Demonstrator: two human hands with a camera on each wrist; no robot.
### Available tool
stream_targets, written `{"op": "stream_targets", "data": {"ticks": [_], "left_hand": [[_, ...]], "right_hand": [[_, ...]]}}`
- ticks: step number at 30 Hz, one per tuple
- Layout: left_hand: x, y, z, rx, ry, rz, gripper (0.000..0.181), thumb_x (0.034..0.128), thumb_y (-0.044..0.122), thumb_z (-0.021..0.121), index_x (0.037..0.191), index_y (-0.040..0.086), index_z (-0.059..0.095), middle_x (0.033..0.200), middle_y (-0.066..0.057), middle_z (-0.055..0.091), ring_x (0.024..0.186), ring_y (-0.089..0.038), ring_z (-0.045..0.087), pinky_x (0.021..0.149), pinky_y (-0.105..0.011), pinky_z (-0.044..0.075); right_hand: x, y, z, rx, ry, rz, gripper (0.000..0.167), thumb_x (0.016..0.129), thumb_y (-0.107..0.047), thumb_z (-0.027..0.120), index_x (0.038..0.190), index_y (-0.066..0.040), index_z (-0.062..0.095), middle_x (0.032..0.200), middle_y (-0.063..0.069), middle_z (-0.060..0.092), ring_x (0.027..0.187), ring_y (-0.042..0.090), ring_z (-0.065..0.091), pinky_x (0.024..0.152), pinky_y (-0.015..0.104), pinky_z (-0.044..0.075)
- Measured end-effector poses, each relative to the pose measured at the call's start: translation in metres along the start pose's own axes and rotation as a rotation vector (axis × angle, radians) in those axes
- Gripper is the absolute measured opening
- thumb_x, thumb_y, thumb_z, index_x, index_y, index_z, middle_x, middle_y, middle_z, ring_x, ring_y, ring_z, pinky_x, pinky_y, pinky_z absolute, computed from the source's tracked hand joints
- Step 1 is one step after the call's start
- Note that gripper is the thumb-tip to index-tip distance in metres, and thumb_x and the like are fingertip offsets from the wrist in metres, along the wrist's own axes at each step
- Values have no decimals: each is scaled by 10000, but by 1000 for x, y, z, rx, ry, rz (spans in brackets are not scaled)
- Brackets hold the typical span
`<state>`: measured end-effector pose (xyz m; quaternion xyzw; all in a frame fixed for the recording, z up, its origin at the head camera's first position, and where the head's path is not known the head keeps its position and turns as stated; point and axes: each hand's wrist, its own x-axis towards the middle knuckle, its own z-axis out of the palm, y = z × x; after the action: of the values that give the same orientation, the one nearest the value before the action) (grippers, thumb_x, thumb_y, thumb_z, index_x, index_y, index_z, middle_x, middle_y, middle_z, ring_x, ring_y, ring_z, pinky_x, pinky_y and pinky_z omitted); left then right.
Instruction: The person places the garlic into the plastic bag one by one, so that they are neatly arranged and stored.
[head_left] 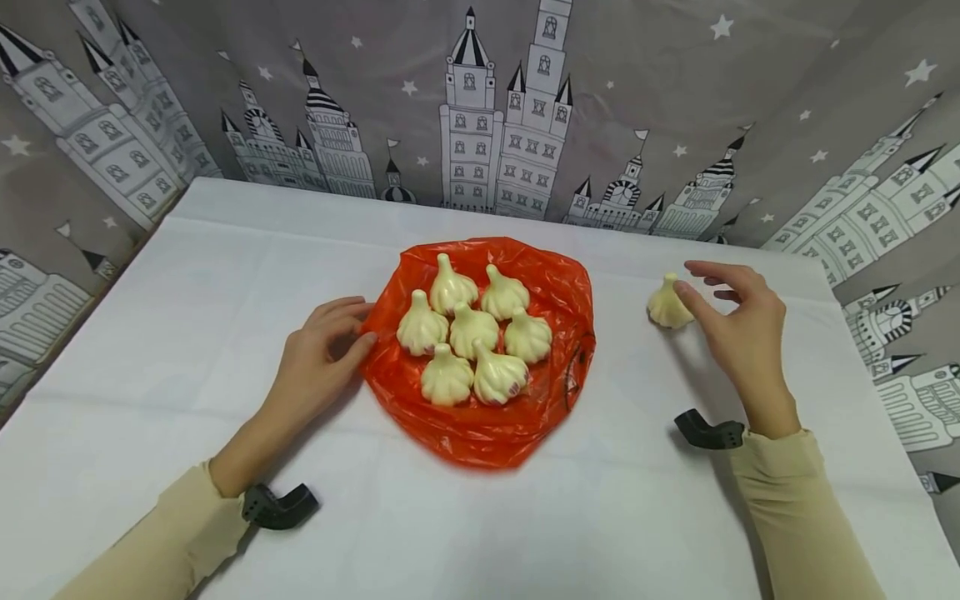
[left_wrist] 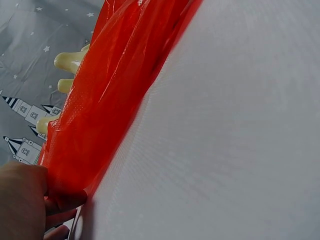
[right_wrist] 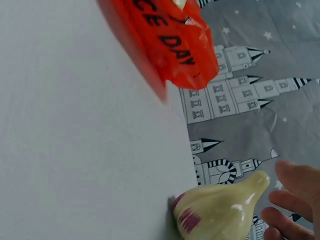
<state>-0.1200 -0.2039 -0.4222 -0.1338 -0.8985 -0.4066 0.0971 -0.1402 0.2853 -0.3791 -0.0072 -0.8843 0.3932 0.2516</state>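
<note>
In the head view, a red plastic bag [head_left: 543, 400] lies mid-table with its mouth spread wide. Several pale garlic bulbs [head_left: 474, 331] with stems up sit in it. My left hand [head_left: 322, 350] holds the bag's left edge between thumb and fingers; the left wrist view shows its fingers against the red plastic [left_wrist: 100, 115]. One more garlic bulb [head_left: 668, 305] stands on the table to the right. Beside it is my right hand [head_left: 738, 325], thumb and fingers spread. The right wrist view shows this bulb [right_wrist: 220, 210] with a purple patch, the fingertips [right_wrist: 295, 175] apart from it.
A white cloth covers the table [head_left: 300, 242]. Behind and beside it hangs a grey curtain [head_left: 637, 67] printed with castles and stars. Each wrist carries a small black camera mount [head_left: 708, 431]. Dark lettering [right_wrist: 172, 47] marks the bag's side.
</note>
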Motion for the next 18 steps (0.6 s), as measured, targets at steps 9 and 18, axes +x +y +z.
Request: {"op": "stream_targets", "data": {"ticks": [9,18], "left_hand": [[-2,0,-1,-5,6,-8,98,982,81,699,914,34,751,1379,-159,689,1401,-330,533,1161,-633,416],[-1,1,0,4,6,-4,107,985,92,699,912,32,748,1376,-166,689,1400,-342,534,1161,-636,416]], "right_hand": [[5,17,8,21,-106,16,263,907,-150,837,1152,-60,808,1086,-107,737,1009,-59,582,882,142,462],[7,18,8,39,-67,56,230,884,-149,853,1080,-33,824,908,-326,667,935,-54,626,888,148,514]]}}
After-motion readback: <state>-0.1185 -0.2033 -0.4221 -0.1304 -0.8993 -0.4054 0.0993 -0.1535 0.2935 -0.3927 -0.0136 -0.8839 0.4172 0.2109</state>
